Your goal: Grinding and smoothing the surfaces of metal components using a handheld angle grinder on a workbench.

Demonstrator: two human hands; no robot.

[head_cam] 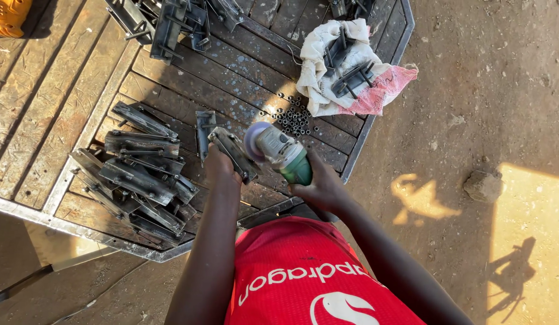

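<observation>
My left hand (219, 168) grips a flat grey metal bracket (234, 153) and holds it tilted above the wooden table (80, 90). A green and grey angle grinder (282, 153) is in my right hand (321, 186), held by its green body. Its round disc (254, 139) sits right against the bracket's upper end. My forearms and red shirt fill the lower middle of the view.
A pile of similar metal brackets (141, 174) lies left of my hands, with more at the table's far edge (177, 24). Small nuts (294, 117) are scattered ahead. A white cloth sack (339, 66) holds further brackets. Bare dirt ground with a stone (483, 185) lies to the right.
</observation>
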